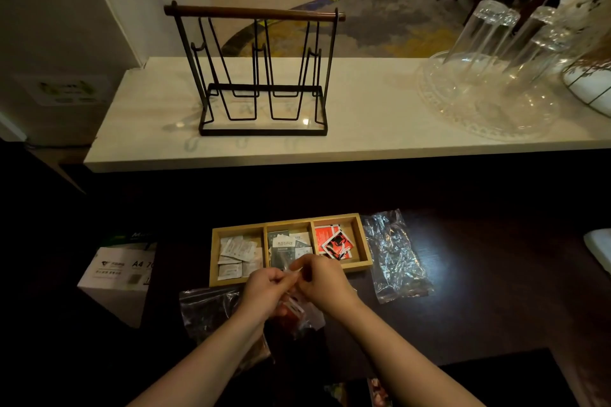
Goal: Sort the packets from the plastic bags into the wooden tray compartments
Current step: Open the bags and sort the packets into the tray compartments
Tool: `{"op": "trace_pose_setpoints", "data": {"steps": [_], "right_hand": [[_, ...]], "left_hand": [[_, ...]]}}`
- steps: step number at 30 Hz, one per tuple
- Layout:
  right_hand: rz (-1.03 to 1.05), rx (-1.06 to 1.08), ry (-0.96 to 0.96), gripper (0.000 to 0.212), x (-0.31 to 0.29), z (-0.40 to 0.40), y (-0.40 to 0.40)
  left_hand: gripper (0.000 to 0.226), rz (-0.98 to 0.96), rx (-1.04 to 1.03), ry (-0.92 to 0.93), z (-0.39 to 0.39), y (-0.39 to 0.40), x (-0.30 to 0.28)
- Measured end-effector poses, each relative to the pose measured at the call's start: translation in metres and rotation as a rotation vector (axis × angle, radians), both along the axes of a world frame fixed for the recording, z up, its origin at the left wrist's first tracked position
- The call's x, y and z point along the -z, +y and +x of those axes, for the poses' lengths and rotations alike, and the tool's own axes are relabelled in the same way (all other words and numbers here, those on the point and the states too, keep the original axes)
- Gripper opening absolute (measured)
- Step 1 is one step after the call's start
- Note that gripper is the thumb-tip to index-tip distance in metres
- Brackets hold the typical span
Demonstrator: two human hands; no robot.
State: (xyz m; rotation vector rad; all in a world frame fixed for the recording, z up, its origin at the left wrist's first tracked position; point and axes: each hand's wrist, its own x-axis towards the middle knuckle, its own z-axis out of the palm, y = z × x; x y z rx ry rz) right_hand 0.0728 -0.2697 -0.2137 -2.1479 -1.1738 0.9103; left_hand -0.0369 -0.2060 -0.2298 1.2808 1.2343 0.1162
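A wooden tray (362, 246) with three compartments lies on the dark table. White packets (235, 254) fill the left compartment, grey-green packets (286, 246) the middle one, red packets (332, 241) the right one. In front of the tray my left hand (263, 291) and my right hand (319, 281) both pinch the top edge of a clear plastic bag (297, 314) that holds red packets. The bag hangs below my fingers, partly hidden by them.
An empty crumpled plastic bag (393, 258) lies right of the tray, another bag (206, 309) lies at the left under my left forearm. A white A4 paper box (115, 274) stands at the left. On the raised counter are a black wire rack (261, 76) and glasses (489, 53).
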Motion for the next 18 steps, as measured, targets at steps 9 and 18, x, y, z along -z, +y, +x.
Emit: {"op": "trace_pose_setpoints", "data": {"steps": [9,18], "right_hand": [[-0.138,0.117,0.240,0.017,0.002,0.006,0.005],[-0.058,0.134,-0.180,0.017,-0.001,0.041,-0.004]], "left_hand": [[0.018,0.231,0.247,0.093,-0.003,0.000,0.000],[0.027,0.505,0.462,0.278,-0.022,0.019,-0.009]]}}
